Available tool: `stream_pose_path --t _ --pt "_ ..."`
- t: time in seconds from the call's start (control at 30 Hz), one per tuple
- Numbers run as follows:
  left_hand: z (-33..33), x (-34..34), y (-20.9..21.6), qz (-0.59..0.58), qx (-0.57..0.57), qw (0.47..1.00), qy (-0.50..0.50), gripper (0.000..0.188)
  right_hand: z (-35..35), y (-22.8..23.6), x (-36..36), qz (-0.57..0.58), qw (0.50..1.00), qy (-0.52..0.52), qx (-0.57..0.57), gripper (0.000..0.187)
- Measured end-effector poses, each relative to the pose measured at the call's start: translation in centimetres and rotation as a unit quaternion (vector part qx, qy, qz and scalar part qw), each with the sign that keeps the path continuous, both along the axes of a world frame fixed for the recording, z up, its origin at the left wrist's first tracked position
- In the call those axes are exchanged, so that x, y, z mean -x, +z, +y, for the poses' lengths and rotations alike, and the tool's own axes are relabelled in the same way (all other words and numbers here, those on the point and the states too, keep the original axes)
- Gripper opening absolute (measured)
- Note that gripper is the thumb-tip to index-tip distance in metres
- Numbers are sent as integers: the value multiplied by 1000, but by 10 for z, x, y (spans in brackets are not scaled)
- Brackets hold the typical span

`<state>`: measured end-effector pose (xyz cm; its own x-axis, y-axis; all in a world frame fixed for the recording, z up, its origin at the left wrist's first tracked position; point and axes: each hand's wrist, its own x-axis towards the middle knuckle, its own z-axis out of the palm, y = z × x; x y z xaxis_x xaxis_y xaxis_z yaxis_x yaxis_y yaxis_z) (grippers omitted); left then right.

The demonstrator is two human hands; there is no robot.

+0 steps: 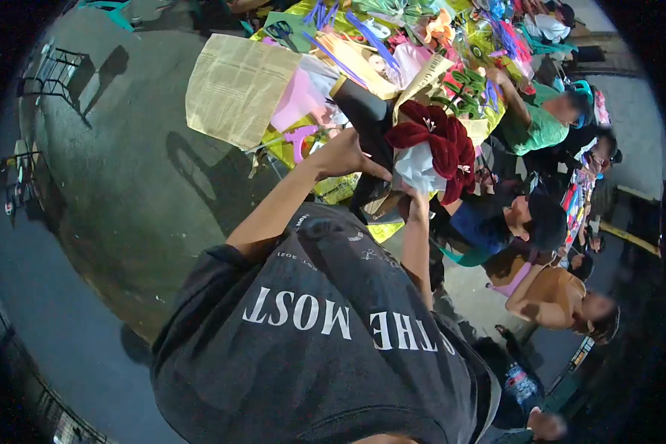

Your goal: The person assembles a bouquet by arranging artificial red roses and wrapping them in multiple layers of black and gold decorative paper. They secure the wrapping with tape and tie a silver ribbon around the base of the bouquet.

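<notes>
My left hand [342,155] grips the edge of a black wrapping sheet [368,118] that stands behind a bouquet of dark red flowers [438,142]. White tissue paper [417,170] is tucked under the blooms. My right hand [416,195] holds the bouquet from below, its fingers mostly hidden by the tissue and the black sheet. Both forearms reach up from my dark printed t-shirt [325,325] toward the table [333,189].
The table is crowded with a beige newsprint sheet [237,85], pink paper [300,96], scissors [281,31], and coloured ribbons and stems. Several other people sit at the right, one in a green shirt [538,124]. Grey concrete floor [118,185] lies at the left.
</notes>
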<state>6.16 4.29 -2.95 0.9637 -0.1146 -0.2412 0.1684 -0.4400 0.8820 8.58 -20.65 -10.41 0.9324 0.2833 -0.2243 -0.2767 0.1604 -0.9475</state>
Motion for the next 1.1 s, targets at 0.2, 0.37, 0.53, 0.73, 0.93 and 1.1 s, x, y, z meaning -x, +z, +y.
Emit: stream_pose_path --t 0.2,0.37,0.53,0.73,0.93,1.1 --pt "-26 12 -18 -13 290 954 72 92 2 0 -11 2 1000 0 -30 38" --pt "-48 26 -17 74 604 785 121 83 3 1 -26 5 998 -4 -69 37" --pt "-51 41 35 -141 252 954 77 63 -10 -3 -28 26 992 -12 -124 36" --pt "-58 46 36 -228 110 963 96 64 -2 -16 -30 81 958 16 -273 35" --pt "-62 45 37 -265 31 962 57 68 9 -25 -24 165 868 58 -464 33" --pt "-66 39 42 -293 6 954 64 65 20 -36 -21 222 807 75 -543 32"
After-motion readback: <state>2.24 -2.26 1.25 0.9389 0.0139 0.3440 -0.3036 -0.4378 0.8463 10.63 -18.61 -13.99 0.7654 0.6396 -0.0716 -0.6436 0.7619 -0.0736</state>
